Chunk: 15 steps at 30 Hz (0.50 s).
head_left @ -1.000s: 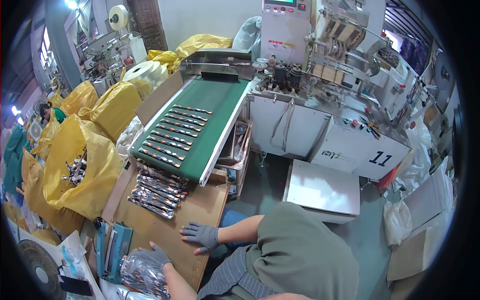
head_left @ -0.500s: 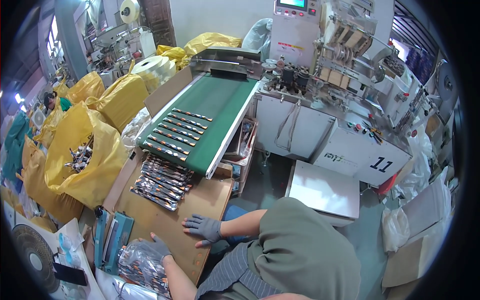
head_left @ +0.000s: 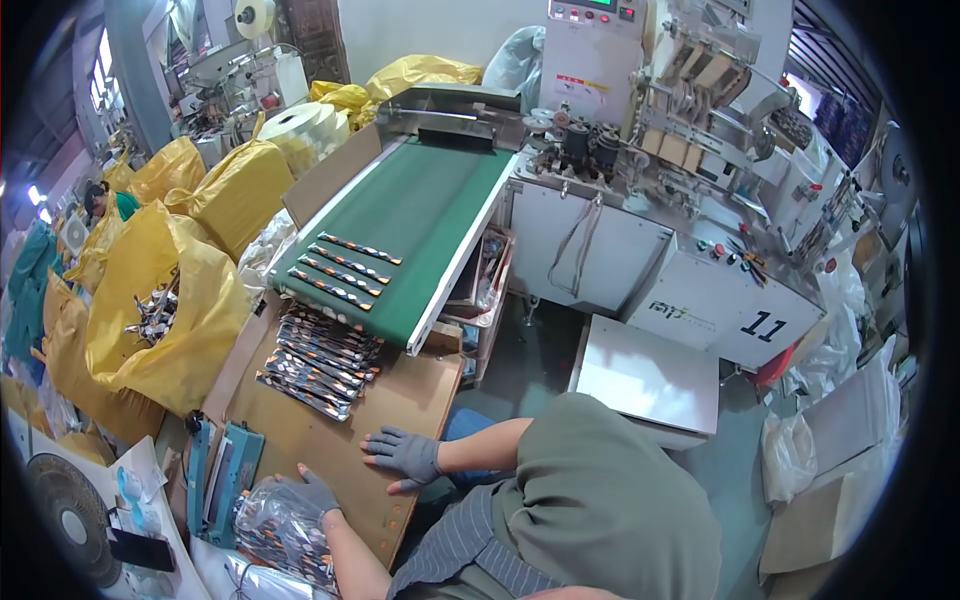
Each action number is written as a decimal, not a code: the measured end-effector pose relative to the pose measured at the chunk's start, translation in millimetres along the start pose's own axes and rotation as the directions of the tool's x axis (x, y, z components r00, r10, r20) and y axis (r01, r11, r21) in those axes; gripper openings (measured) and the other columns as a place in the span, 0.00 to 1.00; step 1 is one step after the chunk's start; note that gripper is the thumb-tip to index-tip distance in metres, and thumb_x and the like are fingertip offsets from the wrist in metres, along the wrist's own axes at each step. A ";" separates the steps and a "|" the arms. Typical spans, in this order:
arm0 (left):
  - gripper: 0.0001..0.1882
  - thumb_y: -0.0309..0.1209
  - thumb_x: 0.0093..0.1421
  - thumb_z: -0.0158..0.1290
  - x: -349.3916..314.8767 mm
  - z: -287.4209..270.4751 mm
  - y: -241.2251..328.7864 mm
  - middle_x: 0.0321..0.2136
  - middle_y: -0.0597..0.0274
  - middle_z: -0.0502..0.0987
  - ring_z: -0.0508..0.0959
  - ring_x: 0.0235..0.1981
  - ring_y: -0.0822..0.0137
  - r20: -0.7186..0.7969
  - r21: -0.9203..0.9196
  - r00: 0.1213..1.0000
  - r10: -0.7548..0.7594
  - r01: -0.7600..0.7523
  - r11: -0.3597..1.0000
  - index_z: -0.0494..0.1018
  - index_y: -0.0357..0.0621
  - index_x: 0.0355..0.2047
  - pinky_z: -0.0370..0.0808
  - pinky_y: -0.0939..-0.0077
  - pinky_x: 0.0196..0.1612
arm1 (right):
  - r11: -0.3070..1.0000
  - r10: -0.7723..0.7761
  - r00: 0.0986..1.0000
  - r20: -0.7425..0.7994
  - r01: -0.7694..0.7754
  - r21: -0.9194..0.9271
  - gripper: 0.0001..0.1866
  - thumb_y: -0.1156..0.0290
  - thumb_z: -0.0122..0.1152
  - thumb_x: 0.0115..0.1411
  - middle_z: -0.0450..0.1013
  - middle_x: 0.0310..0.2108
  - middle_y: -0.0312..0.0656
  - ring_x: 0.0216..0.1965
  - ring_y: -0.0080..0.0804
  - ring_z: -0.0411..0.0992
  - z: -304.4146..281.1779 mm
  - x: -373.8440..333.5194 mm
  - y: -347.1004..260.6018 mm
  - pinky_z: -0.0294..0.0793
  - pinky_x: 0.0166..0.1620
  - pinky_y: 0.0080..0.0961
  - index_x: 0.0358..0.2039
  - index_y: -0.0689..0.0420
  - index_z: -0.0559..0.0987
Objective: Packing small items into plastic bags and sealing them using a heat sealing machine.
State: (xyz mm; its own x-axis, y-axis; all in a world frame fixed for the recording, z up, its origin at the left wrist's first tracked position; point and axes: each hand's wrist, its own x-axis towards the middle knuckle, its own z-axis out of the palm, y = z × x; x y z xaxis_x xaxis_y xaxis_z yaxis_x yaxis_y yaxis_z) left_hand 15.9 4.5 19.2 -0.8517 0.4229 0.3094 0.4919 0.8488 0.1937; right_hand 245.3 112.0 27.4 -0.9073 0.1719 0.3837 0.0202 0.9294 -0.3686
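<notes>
My right hand, in a grey fingertip-less glove, lies flat on the brown tabletop with its fingers spread. To its left and nearer, my left hand, gloved alike, rests against a clear plastic bag of patterned stick packets; its visible fingers are stretched out, the rest is hidden by the bag. Ahead of both hands, a pile of slim black, white and orange stick packets lies below the belt's end. Three more packets lie in a row on the green conveyor belt.
Left of the bag stands a blue-green bag sealer, with a fan beyond it. A large yellow sack with packets inside is left of the conveyor. The packing machine and a white-topped box stand at the right.
The packets on the belt have moved toward its near end, and fewer lie on it; some have dropped off toward the pile. Both hands have stayed in place.
</notes>
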 end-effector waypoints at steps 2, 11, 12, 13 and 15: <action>0.35 0.50 0.63 0.41 -2.0 -8.0 -1.8 0.58 0.34 0.58 0.57 0.60 0.40 0.033 0.045 0.998 -0.050 0.049 0.998 0.56 0.29 0.58 0.51 0.54 0.63 | 1.000 0.006 1.000 0.001 -0.006 0.031 0.38 0.44 0.51 0.54 0.56 0.59 0.56 0.62 0.54 0.51 0.7 -2.1 1.3 0.47 0.62 0.50 0.56 0.60 0.64; 0.36 0.50 0.59 0.44 -4.2 -32.8 19.2 0.59 0.33 0.56 0.50 0.63 0.39 0.124 -0.093 0.988 -0.096 0.108 0.990 0.59 0.30 0.57 0.44 0.50 0.65 | 0.856 0.245 0.961 0.129 -0.277 0.436 0.32 0.51 0.61 0.51 0.67 0.49 0.53 0.50 0.51 0.65 -34.2 25.4 12.2 0.63 0.54 0.37 0.50 0.60 0.69; 0.35 0.49 0.59 0.45 -5.9 -23.0 14.7 0.59 0.33 0.56 0.51 0.62 0.39 0.094 -0.179 0.993 -0.078 0.094 0.979 0.59 0.30 0.57 0.45 0.51 0.64 | 0.904 0.251 0.963 -0.094 -0.198 0.380 0.31 0.53 0.62 0.52 0.68 0.48 0.53 0.49 0.50 0.66 -49.7 42.0 17.4 0.65 0.53 0.36 0.50 0.61 0.68; 0.35 0.48 0.59 0.45 -8.3 -14.9 9.9 0.58 0.33 0.56 0.52 0.62 0.39 0.061 -0.262 0.996 -0.058 0.072 0.962 0.59 0.30 0.57 0.46 0.52 0.64 | 0.941 0.236 0.919 -0.316 -0.135 0.310 0.31 0.55 0.62 0.53 0.69 0.47 0.52 0.48 0.48 0.68 -63.1 62.4 26.7 0.66 0.53 0.35 0.51 0.62 0.68; 0.35 0.47 0.59 0.46 -12.9 -8.4 1.6 0.58 0.33 0.57 0.53 0.62 0.39 0.030 -0.259 0.994 -0.105 0.110 0.960 0.59 0.30 0.56 0.47 0.53 0.64 | 0.979 0.140 0.840 -0.525 -0.036 0.203 0.32 0.60 0.62 0.54 0.68 0.48 0.53 0.50 0.46 0.67 -94.2 117.0 59.2 0.65 0.53 0.36 0.54 0.64 0.65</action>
State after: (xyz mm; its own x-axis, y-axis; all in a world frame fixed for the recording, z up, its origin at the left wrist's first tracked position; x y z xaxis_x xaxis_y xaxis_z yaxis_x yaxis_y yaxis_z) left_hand 29.1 -2.3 23.4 -0.9039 0.3406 0.2589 0.4255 0.7788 0.4609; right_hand 180.0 217.9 130.3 -0.5386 0.4456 0.7151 -0.0326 0.8371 -0.5461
